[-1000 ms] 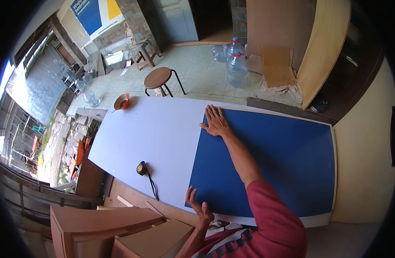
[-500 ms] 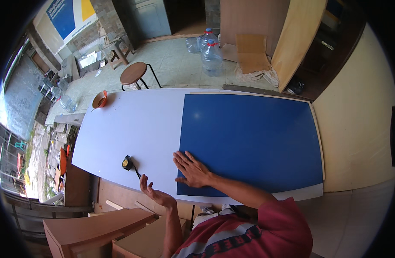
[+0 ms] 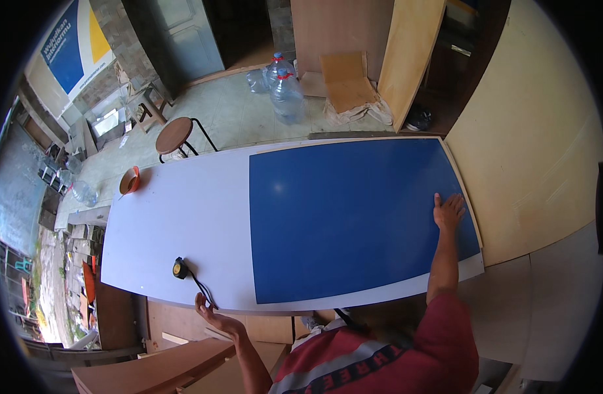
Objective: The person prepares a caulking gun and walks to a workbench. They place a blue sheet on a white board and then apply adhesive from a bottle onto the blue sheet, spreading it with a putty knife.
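Observation:
A large blue sheet [image 3: 354,217] lies flat over the right part of a long white panel [image 3: 183,223]. My right hand [image 3: 450,211] rests spread on the sheet close to its right edge, holding nothing. At the panel's near edge my left hand [image 3: 216,318] is held up with fingers apart and nothing in it. Just beyond that hand lies a black and yellow tape measure [image 3: 179,268], with a dark strap [image 3: 202,289] trailing from it toward my fingers. Whether the strap touches them I cannot tell.
An orange bowl [image 3: 130,181] sits at the panel's far left corner. Behind the panel stand a round stool [image 3: 174,135] and large clear water bottles [image 3: 287,98]. A cream wall [image 3: 531,144] rises at the right. Brown wooden pieces [image 3: 150,368] lie below, near my left arm.
My right hand has slid across the blue sheet from its left edge to near its right edge. My left hand stays raised by the near edge. The view has shifted slightly.

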Available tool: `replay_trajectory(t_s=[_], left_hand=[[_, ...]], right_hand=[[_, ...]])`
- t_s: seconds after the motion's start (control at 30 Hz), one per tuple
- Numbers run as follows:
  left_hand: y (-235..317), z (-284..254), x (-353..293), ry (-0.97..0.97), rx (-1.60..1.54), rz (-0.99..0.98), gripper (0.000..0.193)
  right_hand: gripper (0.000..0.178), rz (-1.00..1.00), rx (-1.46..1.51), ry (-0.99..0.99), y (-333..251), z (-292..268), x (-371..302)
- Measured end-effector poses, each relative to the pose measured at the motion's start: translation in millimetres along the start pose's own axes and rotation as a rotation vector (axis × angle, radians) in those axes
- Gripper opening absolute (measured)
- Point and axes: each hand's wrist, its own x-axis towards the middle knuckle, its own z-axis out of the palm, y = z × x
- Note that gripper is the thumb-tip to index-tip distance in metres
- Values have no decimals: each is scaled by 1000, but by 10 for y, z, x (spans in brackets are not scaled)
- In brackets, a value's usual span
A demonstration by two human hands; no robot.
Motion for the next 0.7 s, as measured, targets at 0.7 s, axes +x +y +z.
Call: replay_trajectory(t_s=[0.7], left_hand=[[165, 314, 165, -215, -15, 62, 56]], right_hand=[[87, -519, 150, 65, -601, -88, -1202]])
